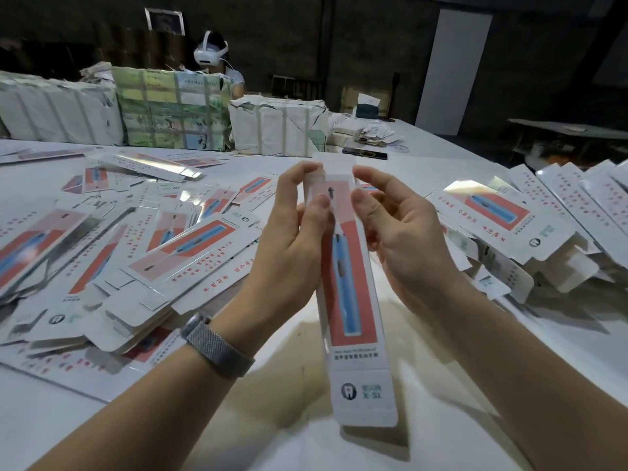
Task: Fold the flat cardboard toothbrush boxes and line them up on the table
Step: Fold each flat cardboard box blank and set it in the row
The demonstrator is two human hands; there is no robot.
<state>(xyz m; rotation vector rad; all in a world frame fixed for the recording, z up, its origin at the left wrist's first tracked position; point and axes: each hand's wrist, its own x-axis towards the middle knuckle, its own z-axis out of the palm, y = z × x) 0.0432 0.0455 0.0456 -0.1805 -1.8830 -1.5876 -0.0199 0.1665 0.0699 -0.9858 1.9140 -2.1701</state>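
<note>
1. The box [353, 300] is held in the air over the table [390, 334], between both hands, its long side running away from the person; the printed face with a blue toothbrush on red is up.
2. The left hand [292, 232] grips the box's far part from the left, thumb on the printed face and fingers curled round the far left edge.
3. The right hand [401, 232] grips the same far part from the right, thumb on the right edge and fingers curled over the far end.
4. The near end of the box, with a tooth logo and a rounded flap, sticks out free toward the person, below both grips and clear of the table.
5. A watch [217, 348] with a grey mesh band sits on the left wrist.
6. Left of the grip lies a loose heap of flat boxes [142, 260], overlapping at many angles on the table.
7. Right of the grip lie the folded boxes [530, 226], leaning on one another in a row that runs off to the right edge.
8. Beyond the grip, on the far side of the table, stand strapped bundles [170, 113] of wrapped stock, white and green.
9. Just right of those bundles lies a dark phone [364, 153] and a small pile of paper scraps [377, 136].
10. Behind the bundles sits another person [217, 62] wearing a white headset.
</note>
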